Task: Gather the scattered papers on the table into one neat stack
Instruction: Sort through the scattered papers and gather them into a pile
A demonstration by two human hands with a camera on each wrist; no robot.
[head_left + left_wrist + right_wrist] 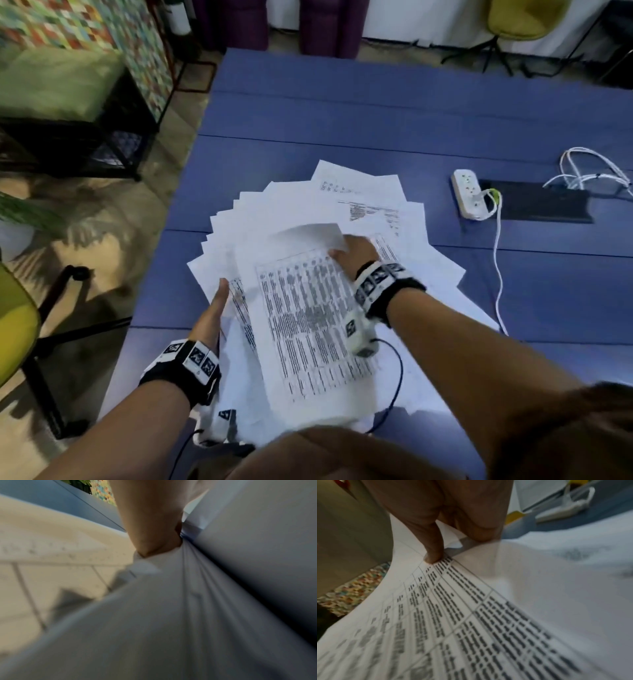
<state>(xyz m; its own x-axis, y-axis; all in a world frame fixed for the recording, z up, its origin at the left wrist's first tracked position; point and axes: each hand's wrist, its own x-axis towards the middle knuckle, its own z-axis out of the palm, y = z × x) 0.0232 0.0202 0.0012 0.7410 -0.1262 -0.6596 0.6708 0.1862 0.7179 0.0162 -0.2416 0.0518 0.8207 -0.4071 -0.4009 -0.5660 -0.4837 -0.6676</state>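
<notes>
Several white papers (274, 209) lie fanned out on the blue table (342, 109), overlapping in a loose pile. On top is a printed sheet (308, 318) with a dense table of text. My right hand (356, 251) pinches its far corner, which curls upward. In the right wrist view the thumb (433, 555) presses on the printed sheet (471, 615) with the fingers beneath. My left hand (214, 308) lies with straight fingers against the left edge of the pile. The left wrist view shows the left hand (150, 527) touching layered sheet edges (188, 563).
A white power strip (469, 193) lies at the right beside a black slot (537, 205) in the table. Its white cable (498, 260) runs toward the near edge, close to the pile. A yellow chair (13, 318) stands left of the table.
</notes>
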